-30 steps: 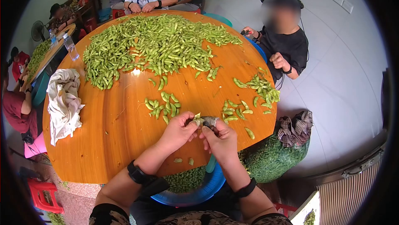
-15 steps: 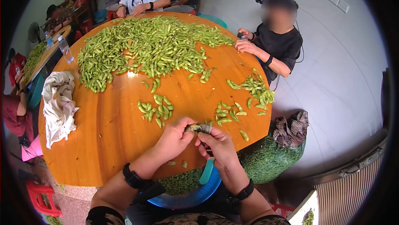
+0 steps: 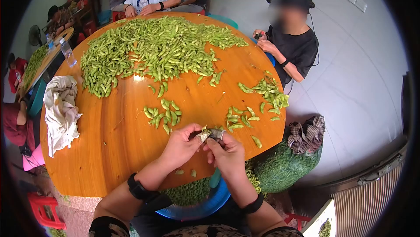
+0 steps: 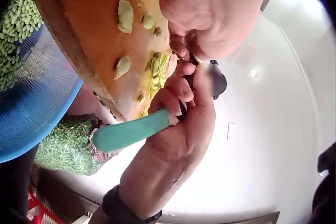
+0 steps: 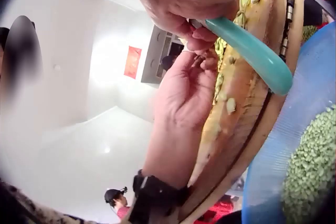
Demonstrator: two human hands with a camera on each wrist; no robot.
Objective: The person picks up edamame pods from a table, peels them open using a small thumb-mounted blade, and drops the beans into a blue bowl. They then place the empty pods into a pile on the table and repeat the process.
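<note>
In the head view, my left hand (image 3: 178, 147) pinches a green bean pod (image 3: 204, 136) close over the table's near edge. My right hand (image 3: 230, 154) meets it there, with a grey wrapping (image 3: 217, 134) at its fingertips. The right fingers also curl round a tool with a teal handle (image 4: 131, 132), which sticks out below the palm; its working end is hidden in the hand. Under the hands, a blue basin (image 3: 192, 212) holds shelled green beans (image 5: 312, 166). A few empty-looking pod pieces (image 4: 125, 14) lie on the table edge beside them.
A large heap of pods (image 3: 162, 49) covers the far side of the round wooden table (image 3: 100, 149), with smaller clusters (image 3: 164, 113) nearer. A white cloth (image 3: 61, 112) lies left, beside a bottle (image 3: 68, 52). A full bag (image 3: 286, 169) stands right. Another person (image 3: 291, 44) sits beyond it.
Both hands stay together and turn slightly at the pod. The teal handle swung down into fuller view, then tucked back toward the right wrist. The person at right has brought both hands together.
</note>
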